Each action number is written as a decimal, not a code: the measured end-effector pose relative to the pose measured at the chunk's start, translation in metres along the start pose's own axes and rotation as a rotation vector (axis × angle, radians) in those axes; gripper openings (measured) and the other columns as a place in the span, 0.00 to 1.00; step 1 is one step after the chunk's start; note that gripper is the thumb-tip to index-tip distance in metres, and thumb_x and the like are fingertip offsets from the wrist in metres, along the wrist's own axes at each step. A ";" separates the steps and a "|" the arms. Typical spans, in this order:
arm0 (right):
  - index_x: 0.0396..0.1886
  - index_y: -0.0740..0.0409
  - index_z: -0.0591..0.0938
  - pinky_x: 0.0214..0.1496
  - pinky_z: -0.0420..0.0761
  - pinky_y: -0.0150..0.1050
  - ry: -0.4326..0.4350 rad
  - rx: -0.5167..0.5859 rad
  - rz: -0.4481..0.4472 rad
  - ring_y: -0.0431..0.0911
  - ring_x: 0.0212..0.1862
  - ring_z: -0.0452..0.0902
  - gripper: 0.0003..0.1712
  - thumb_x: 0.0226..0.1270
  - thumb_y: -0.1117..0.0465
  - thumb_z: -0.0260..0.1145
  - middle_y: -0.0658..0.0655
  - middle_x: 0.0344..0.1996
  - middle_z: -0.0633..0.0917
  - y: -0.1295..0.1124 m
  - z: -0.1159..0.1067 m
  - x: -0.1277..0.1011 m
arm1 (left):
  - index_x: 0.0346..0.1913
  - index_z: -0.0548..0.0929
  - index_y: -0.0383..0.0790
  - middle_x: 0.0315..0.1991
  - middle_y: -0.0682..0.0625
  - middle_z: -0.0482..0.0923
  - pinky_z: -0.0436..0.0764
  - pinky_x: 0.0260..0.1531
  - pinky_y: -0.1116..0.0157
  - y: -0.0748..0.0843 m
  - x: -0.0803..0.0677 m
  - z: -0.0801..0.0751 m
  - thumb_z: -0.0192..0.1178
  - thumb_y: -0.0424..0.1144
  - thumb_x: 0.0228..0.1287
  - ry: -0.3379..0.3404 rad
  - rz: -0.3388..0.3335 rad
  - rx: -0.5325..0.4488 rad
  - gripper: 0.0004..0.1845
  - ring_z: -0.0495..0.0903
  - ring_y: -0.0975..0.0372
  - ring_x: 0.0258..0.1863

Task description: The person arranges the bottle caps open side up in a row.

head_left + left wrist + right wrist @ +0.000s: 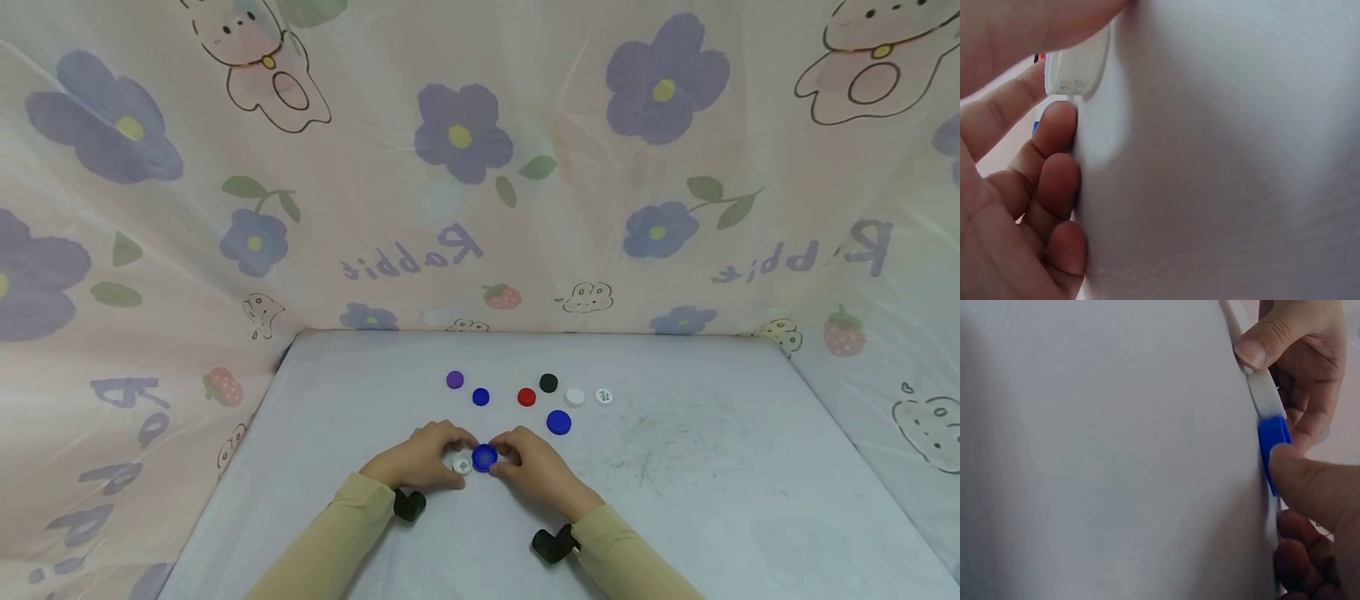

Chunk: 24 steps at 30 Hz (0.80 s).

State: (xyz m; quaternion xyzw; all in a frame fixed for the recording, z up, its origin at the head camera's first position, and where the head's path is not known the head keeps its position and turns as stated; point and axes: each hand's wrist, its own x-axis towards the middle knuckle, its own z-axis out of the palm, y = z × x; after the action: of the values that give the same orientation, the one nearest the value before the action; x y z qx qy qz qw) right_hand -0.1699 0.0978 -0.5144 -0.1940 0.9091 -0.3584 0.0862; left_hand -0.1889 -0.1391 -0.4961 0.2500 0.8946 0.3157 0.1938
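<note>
Low in the centre of the head view, a white cap (pixel 462 465) is pinched by the curled fingers of the left hand (pixel 423 457) and kept flat on the table (pixel 712 500). Touching it on the right, a blue cap (pixel 484 457) is gripped by the curled fingers of the right hand (pixel 534 468), seemingly so the two stay aligned. Above, a purple cap (pixel 454 380), small blue cap (pixel 481 397), red cap (pixel 527 397), black cap (pixel 548 382), large blue cap (pixel 558 422) and two white caps (pixel 575 397) lie apart, obstructing nothing.

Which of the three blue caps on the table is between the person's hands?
The blue cap nearest the person, touched by both the left hand and right hand. The other two blue caps lie farther back, untouched.
</note>
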 end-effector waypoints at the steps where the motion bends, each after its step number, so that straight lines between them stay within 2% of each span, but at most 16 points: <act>1: 0.52 0.51 0.83 0.35 0.73 0.33 -0.006 0.001 -0.004 0.40 0.34 0.70 0.19 0.61 0.55 0.71 0.44 0.34 0.75 0.000 0.000 0.000 | 0.54 0.81 0.54 0.42 0.60 0.73 0.66 0.47 0.57 0.000 0.000 0.000 0.76 0.46 0.48 0.001 0.003 -0.004 0.27 0.69 0.60 0.46; 6: 0.52 0.49 0.83 0.36 0.72 0.34 -0.029 0.006 -0.013 0.41 0.35 0.69 0.20 0.60 0.53 0.72 0.43 0.35 0.75 0.000 -0.001 -0.002 | 0.52 0.83 0.55 0.42 0.60 0.74 0.66 0.47 0.56 -0.001 -0.001 0.000 0.75 0.44 0.49 0.002 0.011 -0.027 0.24 0.69 0.61 0.45; 13: 0.52 0.46 0.83 0.39 0.72 0.34 -0.036 0.014 -0.014 0.40 0.37 0.69 0.22 0.57 0.50 0.74 0.42 0.37 0.75 0.003 0.002 -0.004 | 0.52 0.83 0.59 0.45 0.66 0.75 0.66 0.51 0.54 -0.003 -0.001 0.000 0.75 0.45 0.51 -0.014 -0.017 -0.025 0.23 0.68 0.63 0.48; 24: 0.52 0.45 0.82 0.40 0.72 0.34 -0.048 0.019 -0.013 0.41 0.38 0.69 0.22 0.57 0.50 0.74 0.42 0.37 0.74 0.005 0.002 -0.004 | 0.52 0.83 0.60 0.45 0.65 0.76 0.66 0.51 0.52 -0.003 0.000 -0.001 0.75 0.45 0.50 -0.024 -0.020 -0.042 0.24 0.68 0.62 0.49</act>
State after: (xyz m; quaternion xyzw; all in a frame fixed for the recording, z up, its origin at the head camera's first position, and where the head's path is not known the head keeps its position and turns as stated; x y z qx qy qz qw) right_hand -0.1672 0.1017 -0.5188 -0.2075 0.9021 -0.3627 0.1074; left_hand -0.1904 -0.1414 -0.4976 0.2406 0.8877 0.3296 0.2130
